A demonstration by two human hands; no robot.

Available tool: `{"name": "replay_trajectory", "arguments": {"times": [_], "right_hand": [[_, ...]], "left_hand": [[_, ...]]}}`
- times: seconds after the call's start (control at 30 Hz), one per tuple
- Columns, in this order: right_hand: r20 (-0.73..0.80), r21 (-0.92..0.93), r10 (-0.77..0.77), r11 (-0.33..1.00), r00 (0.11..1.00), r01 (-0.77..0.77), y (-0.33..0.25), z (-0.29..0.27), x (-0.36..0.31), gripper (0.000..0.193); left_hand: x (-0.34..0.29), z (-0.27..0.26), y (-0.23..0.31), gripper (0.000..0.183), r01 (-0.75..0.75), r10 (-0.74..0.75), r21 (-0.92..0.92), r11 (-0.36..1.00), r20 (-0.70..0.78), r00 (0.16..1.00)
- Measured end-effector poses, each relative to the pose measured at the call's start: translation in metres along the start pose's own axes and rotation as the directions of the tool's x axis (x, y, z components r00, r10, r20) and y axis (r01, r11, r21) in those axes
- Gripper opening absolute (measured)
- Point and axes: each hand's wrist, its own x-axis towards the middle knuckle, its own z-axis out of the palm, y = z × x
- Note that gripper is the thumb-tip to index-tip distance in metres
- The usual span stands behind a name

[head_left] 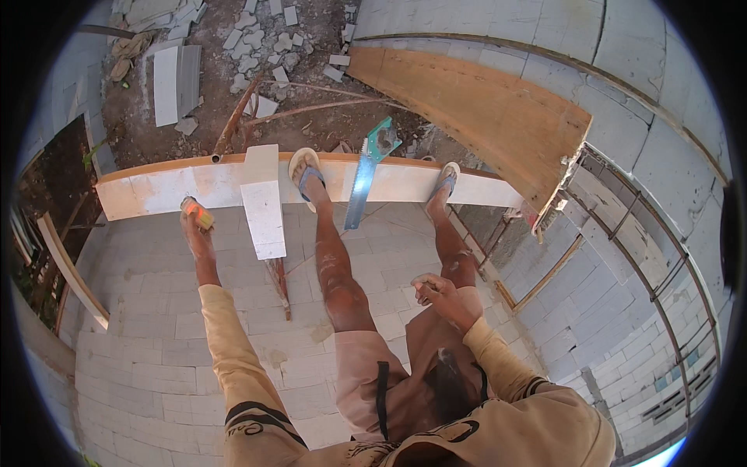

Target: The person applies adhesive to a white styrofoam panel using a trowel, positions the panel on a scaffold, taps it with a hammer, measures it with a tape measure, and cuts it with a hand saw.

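Note:
My left hand is closed around a small orange-and-yellow object, its kind not clear, held over the near edge of a long white-stained plank. To its right, a white lightweight block lies across the plank, its near end jutting over the edge. A handsaw with a teal handle rests between my sandalled feet, its blade tip past the plank's near edge. My right hand hovers by my right knee with fingers curled; whether they hold anything is hidden.
A wide wooden board slants at the right end of the plank. Beyond it stands a grey block wall. A rusty metal support sits under the plank. Broken block pieces and stacked slabs lie on the dirt below.

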Motion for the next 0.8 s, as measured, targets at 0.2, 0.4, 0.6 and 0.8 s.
{"name": "replay_trajectory", "arguments": {"times": [0.2,0.4,0.6,0.8], "right_hand": [[-0.046,0.085,-0.34,0.935,0.939,0.343,-0.075,0.015,-0.03,0.028],[-0.133,-0.176,-0.675,0.737,0.726,0.653,-0.089,-0.022,-0.105,0.037],[-0.148,0.044,-0.612,0.781,0.777,0.623,-0.065,-0.138,-0.208,0.029],[-0.066,0.444,-0.61,0.691,0.79,0.57,-0.028,-0.219,-0.261,0.017]], "left_hand": [[-0.247,0.095,0.074,0.07,0.208,-0.11,-0.068,0.976,0.669,0.735],[-0.416,0.228,0.097,0.047,-0.507,-0.108,0.302,0.807,0.92,0.377],[-0.533,0.329,0.117,0.041,-0.463,-0.307,0.472,0.75,0.869,0.388],[-0.642,0.387,0.172,0.039,-0.596,-0.438,0.54,0.595,0.839,0.324]]}}
